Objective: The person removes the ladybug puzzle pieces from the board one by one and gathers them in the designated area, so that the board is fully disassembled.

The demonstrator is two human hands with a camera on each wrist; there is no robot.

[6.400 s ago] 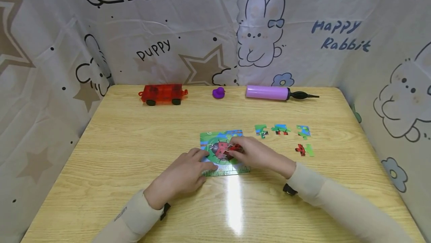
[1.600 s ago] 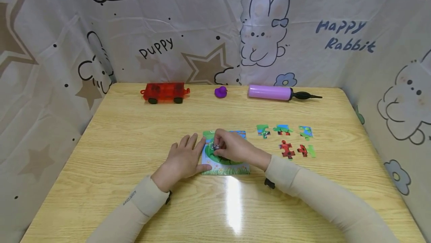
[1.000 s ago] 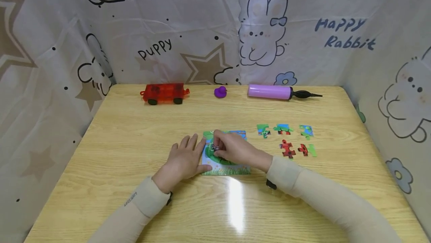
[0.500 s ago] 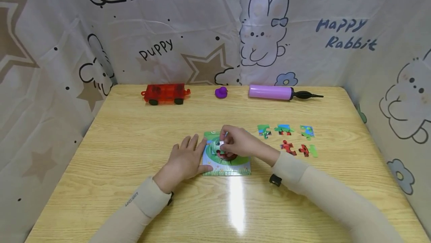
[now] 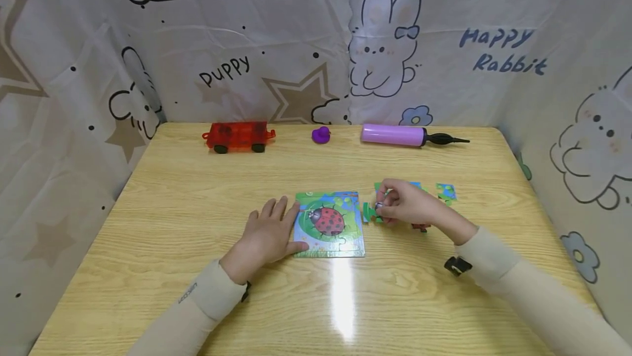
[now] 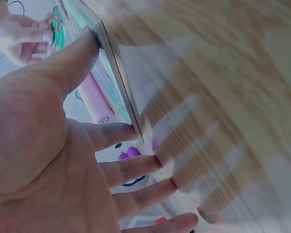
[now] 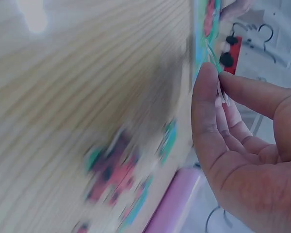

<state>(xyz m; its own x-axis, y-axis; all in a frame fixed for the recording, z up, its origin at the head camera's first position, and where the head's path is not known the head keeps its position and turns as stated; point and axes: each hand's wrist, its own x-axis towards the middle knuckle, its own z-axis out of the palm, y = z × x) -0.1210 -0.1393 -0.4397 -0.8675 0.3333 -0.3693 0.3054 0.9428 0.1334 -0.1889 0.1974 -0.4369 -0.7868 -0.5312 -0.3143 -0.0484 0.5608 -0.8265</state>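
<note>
A square puzzle board [image 5: 308,249] with a ladybug picture lies flat mid-table. My left hand [image 5: 266,239] rests at its left side, fingers spread, with thumb and index finger at the board's edge; in the left wrist view the thumb [image 6: 82,53] meets that edge. Right of the board, my right hand [image 5: 407,202] pinches a green puzzle piece [image 5: 367,212] between thumb and fingers, seen nearly edge-on in the right wrist view. Under and behind this hand lie loose pieces, partly hidden: a red piece [image 5: 421,227] and a blue-green piece [image 5: 446,191] show.
Along the table's back edge stand a red toy wagon [image 5: 238,136], a purple rubber duck [image 5: 321,135] and a lilac hand pump [image 5: 392,135] with a black nozzle. A printed cloth [image 5: 276,27] hangs round the back and sides.
Earlier my right hand laid a red piece among the loose ones. Since then it has lifted the green piece off the board and carried it right. My left hand has flattened beside the board.
</note>
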